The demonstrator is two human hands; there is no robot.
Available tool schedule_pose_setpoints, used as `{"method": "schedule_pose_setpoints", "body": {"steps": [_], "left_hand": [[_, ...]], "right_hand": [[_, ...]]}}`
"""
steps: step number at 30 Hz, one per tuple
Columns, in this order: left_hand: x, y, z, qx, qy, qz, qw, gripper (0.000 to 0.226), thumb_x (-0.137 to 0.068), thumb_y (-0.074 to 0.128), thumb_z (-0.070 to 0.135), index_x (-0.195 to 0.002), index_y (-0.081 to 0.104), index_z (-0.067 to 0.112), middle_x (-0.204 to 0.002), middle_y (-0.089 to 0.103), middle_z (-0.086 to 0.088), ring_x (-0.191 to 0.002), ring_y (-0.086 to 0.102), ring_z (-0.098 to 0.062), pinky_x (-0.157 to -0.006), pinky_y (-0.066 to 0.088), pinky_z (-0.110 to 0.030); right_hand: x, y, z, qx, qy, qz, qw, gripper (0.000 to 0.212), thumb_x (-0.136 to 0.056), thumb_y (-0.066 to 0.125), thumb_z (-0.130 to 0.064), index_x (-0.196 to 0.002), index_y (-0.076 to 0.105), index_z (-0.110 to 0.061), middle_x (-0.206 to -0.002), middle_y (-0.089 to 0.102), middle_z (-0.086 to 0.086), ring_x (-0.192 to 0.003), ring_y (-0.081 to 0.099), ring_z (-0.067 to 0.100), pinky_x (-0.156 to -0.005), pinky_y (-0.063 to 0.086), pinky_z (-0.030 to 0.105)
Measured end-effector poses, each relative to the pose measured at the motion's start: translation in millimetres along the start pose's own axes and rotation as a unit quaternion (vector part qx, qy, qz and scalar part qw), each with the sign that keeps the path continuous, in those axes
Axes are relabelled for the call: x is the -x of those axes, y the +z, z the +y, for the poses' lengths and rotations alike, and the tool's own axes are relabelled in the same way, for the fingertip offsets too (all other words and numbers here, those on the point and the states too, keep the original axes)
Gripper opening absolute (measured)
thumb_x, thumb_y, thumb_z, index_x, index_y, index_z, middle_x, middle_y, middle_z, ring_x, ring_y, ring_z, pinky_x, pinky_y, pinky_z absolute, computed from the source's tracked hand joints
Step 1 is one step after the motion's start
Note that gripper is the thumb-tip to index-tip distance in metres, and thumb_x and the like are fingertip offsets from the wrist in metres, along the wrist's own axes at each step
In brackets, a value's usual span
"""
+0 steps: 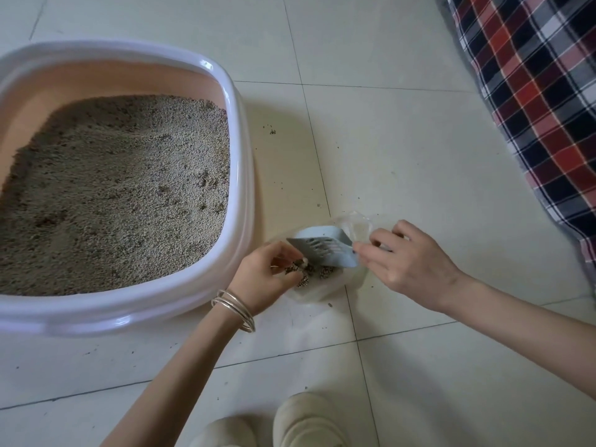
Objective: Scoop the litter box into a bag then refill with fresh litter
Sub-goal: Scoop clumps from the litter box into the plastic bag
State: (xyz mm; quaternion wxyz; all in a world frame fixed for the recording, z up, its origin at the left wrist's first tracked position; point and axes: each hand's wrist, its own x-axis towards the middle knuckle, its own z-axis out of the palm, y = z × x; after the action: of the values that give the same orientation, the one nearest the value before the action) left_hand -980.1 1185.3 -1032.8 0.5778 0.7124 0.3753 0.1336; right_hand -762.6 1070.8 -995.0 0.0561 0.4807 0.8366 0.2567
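Step in hand: tipping scooped clumps into the bag, judged from the tilted scoop.
Litter box: at 9 o'clock of the hands, on the tiled floor; grey litter filling the tray.
Bag: clear plastic, just beside the box at 3 o'clock of its near corner; dark clumps inside.
Scoop: pale blue, slotted, blade angled down over the bag mouth.
Left hand: fingers curled, pinching the bag's rim at 9 o'clock of the opening.
Right hand: fingers closed round the scoop handle.
Method advised: rim kept wide and raised; blade kept low inside the mouth; gentle shake to clear the slots.
Risk: stray grains already at 12 o'clock; more likely if tipped high.
Remaining: probably further scooping, then fresh litter.
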Motion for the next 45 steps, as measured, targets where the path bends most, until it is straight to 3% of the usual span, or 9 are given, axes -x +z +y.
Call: {"method": "schedule_pose_setpoints", "body": {"steps": [7,13,18,23,28,31,33,41,45], "left_hand": [[1,-1,-1,-0.006,0.003,0.002,1.000,0.027,-0.072,0.070,0.011,-0.078,0.056,0.034,-0.093,0.065,-0.001,-0.090,0.062,-0.016,-0.082,0.049,-0.019],[2,0,1,0.001,0.003,0.002,1.000,0.019,-0.066,0.065,0.023,-0.079,0.057,0.034,-0.094,0.066,-0.002,-0.089,0.063,-0.015,-0.082,0.049,-0.017],[4,-3,3,0.013,0.009,0.002,1.000,0.027,-0.074,0.069,0.010,-0.079,0.057,0.034,-0.099,0.066,-0.004,-0.091,0.063,-0.014,-0.083,0.050,-0.016],[6,-11,16,0.068,0.017,-0.006,0.998,0.021,-0.073,0.070,0.014,-0.083,0.059,0.028,-0.101,0.067,-0.001,-0.094,0.063,-0.011,-0.086,0.050,-0.018],[13,-34,34,0.101,0.039,0.018,0.994,0.022,-0.075,0.071,0.009,-0.085,0.060,0.024,-0.094,0.066,-0.004,-0.088,0.062,-0.010,-0.082,0.050,-0.013],[19,-58,38,0.109,0.054,0.052,0.991,0.020,-0.072,0.069,0.015,-0.091,0.063,0.019,-0.092,0.066,-0.005,-0.086,0.064,-0.009,-0.080,0.050,-0.013],[24,-76,36,0.130,0.051,0.086,0.986,0.021,-0.071,0.068,0.011,-0.090,0.063,0.020,-0.090,0.065,-0.002,-0.083,0.063,-0.005,-0.079,0.050,-0.012],[58,-143,17,0.124,0.031,0.228,0.965,0.026,-0.077,0.066,-0.003,-0.091,0.062,0.019,-0.091,0.066,0.001,-0.081,0.063,-0.002,-0.074,0.049,-0.011],[75,-163,3,0.122,0.005,0.273,0.954,0.023,-0.076,0.067,-0.002,-0.094,0.062,0.012,-0.092,0.066,-0.001,-0.081,0.063,-0.003,-0.074,0.051,-0.012]], "right_hand": [[-19,-7,3,0.008,-0.015,-0.022,1.000,0.049,-0.089,0.030,0.009,-0.058,0.061,-0.014,-0.070,0.061,-0.003,-0.062,0.052,0.019,-0.053,0.031,0.028],[-15,-6,3,-0.009,0.001,-0.031,0.999,0.041,-0.081,0.037,0.010,-0.057,0.057,-0.015,-0.073,0.061,-0.003,-0.063,0.052,0.020,-0.058,0.026,0.028],[-2,-7,18,-0.119,0.118,-0.027,0.985,0.016,-0.074,0.069,-0.001,-0.075,0.070,-0.017,-0.089,0.069,-0.006,-0.073,0.059,0.022,-0.063,0.028,0.029],[13,-14,40,-0.237,0.210,-0.056,0.947,0.008,-0.076,0.066,-0.023,-0.077,0.074,-0.023,-0.090,0.071,-0.010,-0.081,0.050,0.011,-0.064,0.029,0.026],[-2,-31,66,-0.325,0.296,-0.023,0.898,0.010,-0.079,0.072,-0.026,-0.078,0.075,-0.016,-0.091,0.071,-0.006,-0.077,0.057,0.016,-0.070,0.048,0.034],[-31,-44,74,-0.381,0.298,0.014,0.875,0.008,-0.077,0.073,-0.019,-0.080,0.075,-0.012,-0.091,0.070,-0.003,-0.080,0.057,0.015,-0.074,0.044,0.010],[-55,-50,75,-0.410,0.289,0.033,0.864,0.009,-0.076,0.070,-0.017,-0.082,0.074,-0.012,-0.091,0.068,-0.004,-0.084,0.057,0.011,-0.075,0.041,0.006],[-162,-29,50,-0.449,0.181,0.078,0.871,0.007,-0.077,0.073,-0.017,-0.083,0.075,-0.014,-0.093,0.068,-0.007,-0.082,0.056,0.013,-0.077,0.046,0.024],[-204,-15,31,-0.478,0.144,0.075,0.863,0.009,-0.076,0.073,-0.020,-0.083,0.075,-0.016,-0.093,0.065,-0.011,-0.086,0.055,0.005,-0.081,0.044,0.020]]}}
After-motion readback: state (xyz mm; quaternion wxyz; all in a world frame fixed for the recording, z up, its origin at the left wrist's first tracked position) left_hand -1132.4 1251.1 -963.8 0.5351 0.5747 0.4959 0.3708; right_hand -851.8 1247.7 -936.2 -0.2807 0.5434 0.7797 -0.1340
